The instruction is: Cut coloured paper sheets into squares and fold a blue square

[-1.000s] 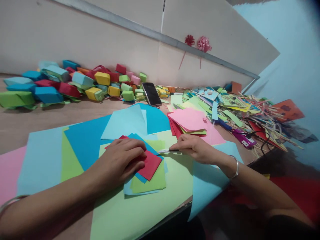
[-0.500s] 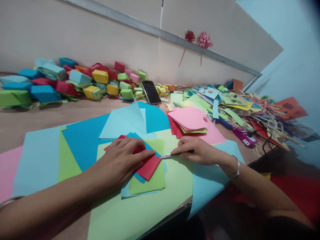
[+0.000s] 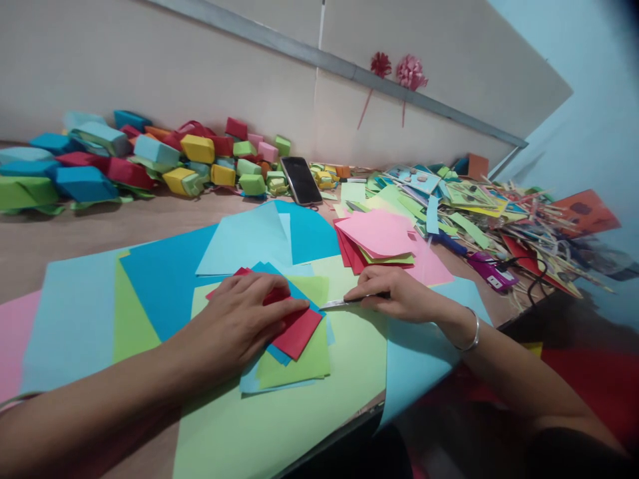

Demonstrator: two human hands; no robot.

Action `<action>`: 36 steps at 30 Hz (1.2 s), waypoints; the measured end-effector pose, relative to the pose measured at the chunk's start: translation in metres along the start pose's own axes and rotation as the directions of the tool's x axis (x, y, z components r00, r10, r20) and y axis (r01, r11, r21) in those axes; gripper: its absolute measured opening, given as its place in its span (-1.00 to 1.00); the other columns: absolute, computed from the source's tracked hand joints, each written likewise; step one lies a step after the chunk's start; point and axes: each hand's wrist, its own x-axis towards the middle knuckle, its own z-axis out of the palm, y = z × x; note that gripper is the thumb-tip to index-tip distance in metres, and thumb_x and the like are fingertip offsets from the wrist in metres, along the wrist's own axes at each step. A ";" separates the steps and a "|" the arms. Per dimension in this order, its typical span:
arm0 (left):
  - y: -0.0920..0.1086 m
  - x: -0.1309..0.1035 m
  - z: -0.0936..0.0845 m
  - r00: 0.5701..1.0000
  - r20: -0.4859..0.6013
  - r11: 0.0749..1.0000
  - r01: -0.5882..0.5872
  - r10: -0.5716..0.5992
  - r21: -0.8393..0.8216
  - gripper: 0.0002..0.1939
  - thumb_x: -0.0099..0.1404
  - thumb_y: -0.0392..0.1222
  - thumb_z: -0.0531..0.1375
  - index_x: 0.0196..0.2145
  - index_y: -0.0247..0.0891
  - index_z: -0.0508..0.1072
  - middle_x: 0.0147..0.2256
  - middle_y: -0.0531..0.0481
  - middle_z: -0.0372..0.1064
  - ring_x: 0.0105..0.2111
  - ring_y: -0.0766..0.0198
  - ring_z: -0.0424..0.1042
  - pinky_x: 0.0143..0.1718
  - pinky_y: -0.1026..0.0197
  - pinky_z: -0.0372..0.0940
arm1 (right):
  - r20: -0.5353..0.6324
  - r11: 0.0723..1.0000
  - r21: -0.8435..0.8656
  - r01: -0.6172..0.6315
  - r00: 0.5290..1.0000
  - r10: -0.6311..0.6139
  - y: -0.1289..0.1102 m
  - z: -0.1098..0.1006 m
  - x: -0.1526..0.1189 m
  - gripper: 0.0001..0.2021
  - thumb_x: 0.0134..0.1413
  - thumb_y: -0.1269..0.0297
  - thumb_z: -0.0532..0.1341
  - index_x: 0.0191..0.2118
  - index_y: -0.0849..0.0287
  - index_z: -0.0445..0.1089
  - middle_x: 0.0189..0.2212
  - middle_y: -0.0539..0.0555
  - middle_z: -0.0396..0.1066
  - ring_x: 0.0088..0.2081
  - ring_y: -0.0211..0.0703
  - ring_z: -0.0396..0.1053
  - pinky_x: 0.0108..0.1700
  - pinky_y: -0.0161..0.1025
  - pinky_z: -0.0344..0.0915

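My left hand (image 3: 254, 309) lies over a folded red paper (image 3: 298, 336), its fingers stretched out and pressing the sheet down. Beneath the red one are blue paper (image 3: 279, 354), lime green paper (image 3: 314, 362) and light blue paper (image 3: 254, 384). In my right hand (image 3: 394, 294) is a small knife (image 3: 335, 303) with a dark handle, the fingers closed around it. The blade points left and its tip is at the right edge of the blue and red papers. Part of the red paper is hidden under my left hand.
Large coloured sheets (image 3: 344, 399) cover the table. Behind my right hand lies a pile of pink and red papers (image 3: 379, 233). Folded paper boxes (image 3: 154, 152), a phone (image 3: 302, 181) and a heap of sticks and cards (image 3: 479, 206) line the back. A purple power strip (image 3: 492, 271) lies right.
My right hand and the knife have shifted slightly up, and the blade tip has slid a little up along the paper's edge. My left hand keeps its place on the red paper.
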 end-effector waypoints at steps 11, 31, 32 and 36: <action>0.004 0.000 -0.003 1.000 0.010 1.000 0.012 -0.012 -0.003 -0.62 0.50 -0.03 -0.04 0.03 0.07 0.53 -0.08 -0.10 0.41 -0.14 0.06 0.36 -0.13 0.00 0.22 | 0.023 0.998 0.050 0.027 0.999 -0.028 0.002 0.001 0.000 -0.71 0.24 0.49 0.20 0.00 0.14 0.56 -0.28 0.09 0.44 -0.25 -0.22 0.38 -0.21 -0.30 0.31; 0.000 0.002 -0.010 0.996 0.091 0.999 0.001 0.004 -0.052 -0.70 0.40 0.06 0.13 0.02 0.23 0.54 -0.06 -0.03 0.38 -0.15 0.07 0.33 -0.17 0.04 0.11 | -0.090 0.945 -0.182 0.270 0.953 -0.289 0.008 0.033 0.021 -0.76 0.36 0.37 0.14 -0.15 0.19 0.59 -0.34 0.10 0.42 -0.29 -0.24 0.36 -0.28 -0.31 0.31; 0.001 0.002 -0.009 0.997 0.081 0.999 0.007 -0.003 -0.052 -0.70 0.40 0.06 0.12 0.02 0.22 0.54 -0.06 -0.03 0.38 -0.15 0.07 0.33 -0.17 0.04 0.11 | -0.108 0.943 -0.183 0.279 0.947 -0.302 0.008 0.034 0.019 -0.76 0.36 0.37 0.13 -0.15 0.19 0.59 -0.35 0.10 0.42 -0.30 -0.25 0.35 -0.29 -0.32 0.31; 0.001 0.000 -0.007 0.996 0.090 0.999 0.003 0.001 -0.045 -0.70 0.41 0.07 0.11 0.02 0.23 0.53 -0.05 -0.04 0.37 -0.11 0.04 0.33 -0.15 0.02 0.09 | -0.132 0.935 -0.183 0.304 0.935 -0.330 0.008 0.034 0.011 -0.76 0.36 0.38 0.13 -0.14 0.17 0.59 -0.34 0.08 0.43 -0.31 -0.28 0.34 -0.30 -0.35 0.29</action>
